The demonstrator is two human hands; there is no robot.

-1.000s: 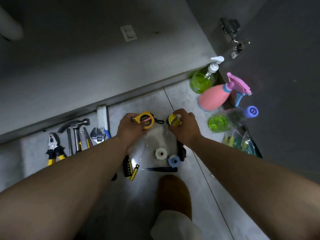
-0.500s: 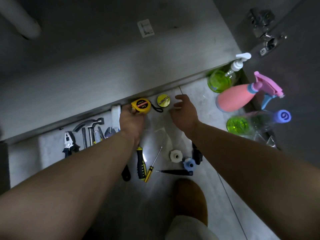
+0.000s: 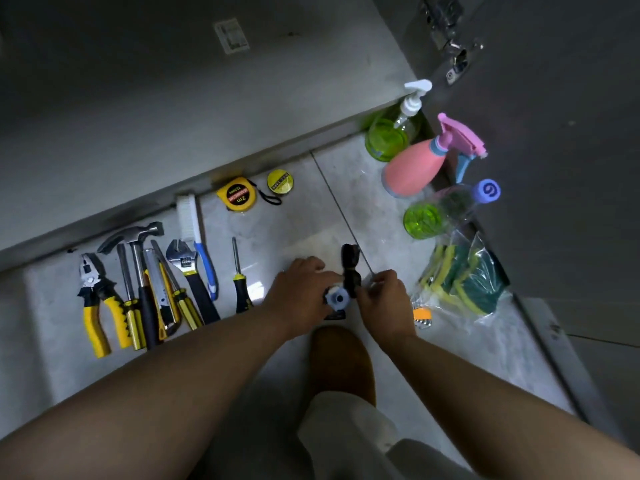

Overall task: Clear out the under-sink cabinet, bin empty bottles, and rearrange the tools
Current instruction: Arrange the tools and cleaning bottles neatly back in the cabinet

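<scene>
I found the left hand (image 3: pixel 304 289) closing round a small blue-and-white fitting (image 3: pixel 337 298) on the floor tile (image 3: pixel 284 223), and the right hand (image 3: pixel 384 296) pinching a black strap-like item (image 3: pixel 351 268) beside it; I could not identify that item. I judged the tool-sorting step in hand. Further out lay the hammer (image 3: pixel 138 237), tape measure (image 3: pixel 238 195) and bottles (image 3: pixel 412 168). Next, I judged, both pieces needed lifting clear and setting into the row

Left hand (image 3: pixel 302 289) hides part of the blue fitting (image 3: pixel 337 298); beside it, a dark object (image 3: pixel 350 268) too dim to identify.
</scene>
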